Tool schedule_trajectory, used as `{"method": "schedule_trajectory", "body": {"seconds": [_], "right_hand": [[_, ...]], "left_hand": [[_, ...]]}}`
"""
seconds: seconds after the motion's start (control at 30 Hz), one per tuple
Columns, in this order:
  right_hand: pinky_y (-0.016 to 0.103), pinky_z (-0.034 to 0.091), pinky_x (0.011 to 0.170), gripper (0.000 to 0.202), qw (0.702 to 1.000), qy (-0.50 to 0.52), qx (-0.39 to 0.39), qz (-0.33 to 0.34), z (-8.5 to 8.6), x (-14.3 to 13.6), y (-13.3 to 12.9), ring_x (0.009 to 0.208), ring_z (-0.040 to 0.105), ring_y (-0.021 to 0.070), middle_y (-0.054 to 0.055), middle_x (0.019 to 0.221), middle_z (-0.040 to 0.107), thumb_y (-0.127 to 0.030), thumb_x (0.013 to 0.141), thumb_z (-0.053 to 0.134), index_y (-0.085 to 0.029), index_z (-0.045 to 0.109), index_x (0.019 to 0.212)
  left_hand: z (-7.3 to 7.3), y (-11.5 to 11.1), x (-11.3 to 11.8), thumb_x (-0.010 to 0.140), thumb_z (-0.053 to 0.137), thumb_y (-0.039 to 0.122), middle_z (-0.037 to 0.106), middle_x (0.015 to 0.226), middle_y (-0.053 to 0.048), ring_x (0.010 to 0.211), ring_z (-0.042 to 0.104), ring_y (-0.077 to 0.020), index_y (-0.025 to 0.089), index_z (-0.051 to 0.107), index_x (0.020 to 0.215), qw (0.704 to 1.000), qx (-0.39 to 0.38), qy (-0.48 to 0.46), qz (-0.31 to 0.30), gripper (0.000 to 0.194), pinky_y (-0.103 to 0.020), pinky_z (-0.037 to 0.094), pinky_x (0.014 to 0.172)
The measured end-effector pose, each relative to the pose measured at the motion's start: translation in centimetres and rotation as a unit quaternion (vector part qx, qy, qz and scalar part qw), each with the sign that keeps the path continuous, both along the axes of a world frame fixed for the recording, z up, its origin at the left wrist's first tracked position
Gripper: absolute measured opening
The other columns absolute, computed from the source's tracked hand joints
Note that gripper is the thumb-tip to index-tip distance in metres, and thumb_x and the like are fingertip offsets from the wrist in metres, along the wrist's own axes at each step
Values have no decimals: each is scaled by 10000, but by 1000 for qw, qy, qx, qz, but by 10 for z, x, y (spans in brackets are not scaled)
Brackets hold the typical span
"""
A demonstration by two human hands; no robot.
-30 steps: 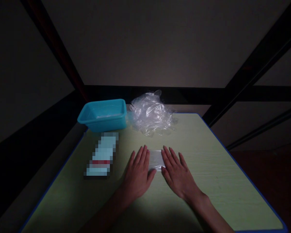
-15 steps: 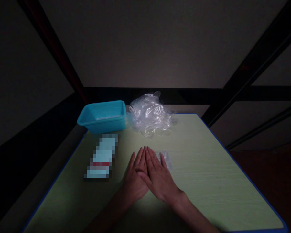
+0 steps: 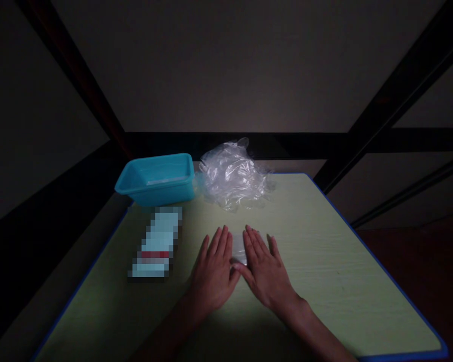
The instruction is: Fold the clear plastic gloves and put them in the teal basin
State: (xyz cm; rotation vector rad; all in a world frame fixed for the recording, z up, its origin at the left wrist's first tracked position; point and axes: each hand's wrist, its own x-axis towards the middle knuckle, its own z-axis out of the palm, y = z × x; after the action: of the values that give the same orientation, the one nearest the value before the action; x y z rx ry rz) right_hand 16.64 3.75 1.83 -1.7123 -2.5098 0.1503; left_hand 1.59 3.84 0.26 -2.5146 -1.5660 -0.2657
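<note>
A small piece of clear plastic (image 3: 240, 250), perhaps folded film or a bag, lies flat on the table in front of me. My left hand (image 3: 214, 269) rests palm down at its left edge, fingers stretched forward. On the other side, my right hand (image 3: 266, 269) lies flat too, its fingers covering the plastic's right part. The two thumbs meet or nearly meet at the near edge of the plastic. Beyond my hands sits a crumpled heap of clear plastic (image 3: 234, 176), with what look like thin glove fingers sticking out.
A turquoise plastic basin (image 3: 162, 193) stands at the table's far left corner. Nearer lies a light blue, blurred-out flat item (image 3: 156, 241) with a red band. The pale green table (image 3: 343, 291) has a blue edge, and a wall rises behind it.
My hands were together with the right overlapping the left; now they are apart, the right one farther right. The clear plastic shows between them. The view has shifted slightly.
</note>
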Motion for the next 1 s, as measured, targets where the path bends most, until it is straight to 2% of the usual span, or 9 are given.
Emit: {"method": "schedule_trajectory", "body": {"seconds": [0.17, 0.37, 0.43, 0.53, 0.63, 0.77, 1.0], "right_hand": [[572, 227, 1056, 689, 999, 4, 49, -2, -7, 14, 0, 1343, 281, 296, 191, 1446, 259, -504, 944, 176, 12, 323, 1377], [577, 218, 1054, 694, 999, 3, 42, -2, -6, 15, 0, 1341, 285, 300, 203, 1446, 277, -532, 934, 206, -20, 324, 1387], [589, 225, 1043, 678, 999, -2, 35, -1, -4, 15, 0, 1342, 278, 306, 196, 1459, 256, -556, 921, 245, -86, 311, 1406], [614, 241, 1015, 630, 999, -10, 29, 15, -1, 16, 0, 1346, 252, 322, 184, 1479, 212, -587, 887, 340, -249, 300, 1417], [625, 249, 1001, 611, 999, -13, 21, 26, 1, 17, 0, 1343, 243, 337, 197, 1480, 202, -578, 871, 400, -309, 295, 1410], [621, 243, 1007, 616, 1000, -13, 14, 24, 1, 18, 0, 1347, 239, 332, 201, 1480, 196, -561, 880, 401, -271, 299, 1414], [590, 231, 1037, 640, 999, 0, 36, 9, -5, 17, -1, 1348, 269, 297, 187, 1469, 248, -538, 916, 309, -121, 331, 1402]], "left_hand": [[-2, 0, 0, 923, 254, 509, 372, 1429, -157, 1324, 330, -276, 51, 422, 1333, 1000, 23, 4, -3, 638, -435, 288, 1051], [-7, 1, 0, 915, 319, 487, 355, 1435, -180, 1333, 308, -292, 41, 397, 1342, 1000, 27, 13, -7, 622, -459, 275, 1059], [-6, 0, 0, 906, 350, 482, 351, 1436, -185, 1335, 302, -297, 44, 393, 1344, 1000, 20, 11, -7, 621, -465, 274, 1061], [-3, 0, 0, 881, 439, 433, 332, 1449, -179, 1337, 295, -307, 93, 369, 1368, 1000, 6, 15, -10, 598, -482, 286, 1051], [1, 0, 0, 859, 504, 394, 325, 1457, -163, 1336, 295, -315, 178, 347, 1387, 1000, -7, 16, -15, 592, -497, 301, 1037], [1, 0, 0, 871, 480, 402, 325, 1457, -165, 1337, 296, -308, 148, 358, 1378, 1000, -15, 12, -13, 581, -494, 298, 1043], [-4, 0, -1, 904, 387, 424, 349, 1448, -151, 1341, 292, -281, 98, 396, 1351, 1000, 8, 3, -7, 554, -462, 274, 1063]]}}
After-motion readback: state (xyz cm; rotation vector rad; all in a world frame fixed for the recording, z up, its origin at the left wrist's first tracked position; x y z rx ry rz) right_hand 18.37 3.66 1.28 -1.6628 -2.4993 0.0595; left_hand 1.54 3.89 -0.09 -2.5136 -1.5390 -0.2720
